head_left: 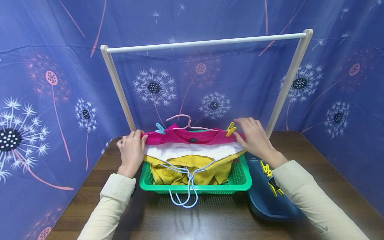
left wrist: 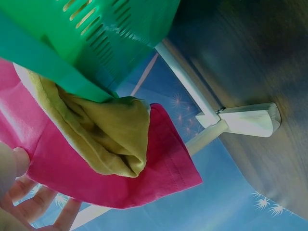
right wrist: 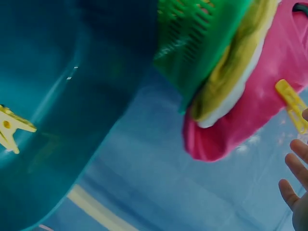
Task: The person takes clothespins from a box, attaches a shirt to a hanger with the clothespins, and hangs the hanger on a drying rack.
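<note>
A pink shirt (head_left: pixel 204 137) lies across the back of the green basket (head_left: pixel 196 191), with a pink hanger (head_left: pixel 189 123) in its neck. At its left shoulder, my left hand (head_left: pixel 132 150) pinches the edge between thumb and fingers. A light-blue clothespin (head_left: pixel 160 129) sits nearby on that shoulder. The yellow clothespin (head_left: pixel 230 129) clips the other shoulder. Beside it, my right hand (head_left: pixel 253 138) has its fingers spread loosely in the right wrist view, fingertips near the clip. White cloth (head_left: pixel 192 150) and a yellow shirt (head_left: pixel 222 171) lie under and in front of the pink shirt.
Two light-blue hangers (head_left: pixel 191 186) hang over the basket's front. A dark blue tray (head_left: pixel 264 210) with yellow clothespins (head_left: pixel 265 168) stands right of the basket, partly under my right forearm. A rack with a white bar (head_left: pixel 207 42) and wooden posts (head_left: pixel 289 83) rises behind.
</note>
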Demonstrator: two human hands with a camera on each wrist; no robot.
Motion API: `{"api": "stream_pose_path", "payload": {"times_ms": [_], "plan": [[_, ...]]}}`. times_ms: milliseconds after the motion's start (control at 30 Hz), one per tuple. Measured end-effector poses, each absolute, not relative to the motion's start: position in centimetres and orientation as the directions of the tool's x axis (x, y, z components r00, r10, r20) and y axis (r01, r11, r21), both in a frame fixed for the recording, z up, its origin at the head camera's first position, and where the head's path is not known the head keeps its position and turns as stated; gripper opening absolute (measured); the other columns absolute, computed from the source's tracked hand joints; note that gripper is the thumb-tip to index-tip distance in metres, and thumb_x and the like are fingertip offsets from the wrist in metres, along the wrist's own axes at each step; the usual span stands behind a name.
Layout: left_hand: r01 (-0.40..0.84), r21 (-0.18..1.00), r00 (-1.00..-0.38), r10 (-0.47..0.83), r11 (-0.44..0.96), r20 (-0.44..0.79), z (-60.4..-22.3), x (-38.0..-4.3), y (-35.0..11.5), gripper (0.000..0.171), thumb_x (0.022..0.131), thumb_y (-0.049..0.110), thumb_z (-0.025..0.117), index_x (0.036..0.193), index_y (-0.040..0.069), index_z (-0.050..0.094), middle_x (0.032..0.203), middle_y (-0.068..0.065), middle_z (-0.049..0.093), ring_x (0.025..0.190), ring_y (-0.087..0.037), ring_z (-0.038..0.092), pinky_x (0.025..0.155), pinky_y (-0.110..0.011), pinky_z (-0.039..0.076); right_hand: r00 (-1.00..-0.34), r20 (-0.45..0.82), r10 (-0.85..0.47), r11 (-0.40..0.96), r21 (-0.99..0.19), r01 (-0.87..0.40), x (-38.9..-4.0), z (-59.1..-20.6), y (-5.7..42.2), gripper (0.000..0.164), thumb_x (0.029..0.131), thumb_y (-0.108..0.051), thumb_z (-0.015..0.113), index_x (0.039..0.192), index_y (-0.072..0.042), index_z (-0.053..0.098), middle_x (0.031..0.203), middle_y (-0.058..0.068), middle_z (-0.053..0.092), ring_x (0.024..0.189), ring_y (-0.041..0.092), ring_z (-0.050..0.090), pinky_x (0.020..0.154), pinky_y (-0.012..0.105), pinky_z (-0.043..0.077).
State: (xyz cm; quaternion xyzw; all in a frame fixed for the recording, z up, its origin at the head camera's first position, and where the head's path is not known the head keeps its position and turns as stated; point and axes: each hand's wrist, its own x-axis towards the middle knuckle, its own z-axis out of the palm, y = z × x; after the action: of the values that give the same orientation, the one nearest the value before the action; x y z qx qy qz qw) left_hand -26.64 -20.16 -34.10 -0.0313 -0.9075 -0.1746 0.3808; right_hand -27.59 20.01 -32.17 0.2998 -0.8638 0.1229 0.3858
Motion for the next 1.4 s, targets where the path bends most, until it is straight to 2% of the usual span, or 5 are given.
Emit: {"api": "stream_pose_path", "payload": {"times_ms": [267,433,933,1200,1400], "plan": [[0.184,0.291,-0.715,-0.075,0.939,0.695,-34.1,-26.5,-20.1,0.022,0.091,0.030,0.054,0.094,0.008,0.058,0.092,-0.016,0.063,0.083,-0.043,0.052,0.084,-0.056,0.028,-0.609,0.686,-0.399,0.830,-0.012,-0.558,-28.0,-33.4,20.9,0.030,0.079,-0.016,0.066,0.105,-0.002,0.060,0.102,0.014,0.062,0.093,0.032,0.054,0.078,0.048,0.041],[0.184,0.290,-0.725,-0.070,0.939,0.686,-33.9,-26.5,-20.1,0.021,0.091,0.029,0.054,0.094,0.008,0.058,0.093,-0.016,0.063,0.085,-0.043,0.052,0.084,-0.057,0.029,-0.597,0.688,-0.412,0.826,0.007,-0.563,-28.3,-34.0,20.9,0.014,0.078,-0.013,0.068,0.091,-0.007,0.065,0.088,0.009,0.065,0.082,0.027,0.057,0.074,0.045,0.042],[0.196,0.289,-0.765,-0.038,0.937,0.642,-33.1,-26.9,-20.5,0.021,0.092,0.029,0.052,0.093,0.008,0.057,0.093,-0.015,0.062,0.087,-0.042,0.052,0.085,-0.059,0.028,-0.582,0.707,-0.401,0.861,0.073,-0.503,-29.1,-33.5,20.5,0.006,0.079,-0.013,0.068,0.080,-0.009,0.064,0.076,0.007,0.064,0.070,0.025,0.055,0.064,0.041,0.041],[0.201,0.271,-0.788,-0.009,0.941,0.616,-32.0,-27.4,-20.7,0.025,0.094,0.031,0.049,0.095,0.008,0.057,0.093,-0.015,0.062,0.086,-0.041,0.053,0.084,-0.059,0.029,-0.563,0.737,-0.373,0.869,0.065,-0.490,-29.3,-33.0,20.5,0.007,0.080,-0.014,0.067,0.081,-0.008,0.064,0.075,0.008,0.064,0.069,0.027,0.055,0.058,0.037,0.036],[0.221,0.280,-0.789,0.002,0.934,0.615,-30.6,-27.7,-20.5,0.027,0.094,0.032,0.049,0.096,0.007,0.057,0.091,-0.015,0.061,0.084,-0.041,0.054,0.083,-0.058,0.031,-0.564,0.753,-0.340,0.879,0.040,-0.476,-29.4,-32.1,20.7,0.010,0.080,-0.014,0.068,0.086,-0.008,0.066,0.079,0.009,0.067,0.069,0.027,0.056,0.057,0.037,0.037]]}}
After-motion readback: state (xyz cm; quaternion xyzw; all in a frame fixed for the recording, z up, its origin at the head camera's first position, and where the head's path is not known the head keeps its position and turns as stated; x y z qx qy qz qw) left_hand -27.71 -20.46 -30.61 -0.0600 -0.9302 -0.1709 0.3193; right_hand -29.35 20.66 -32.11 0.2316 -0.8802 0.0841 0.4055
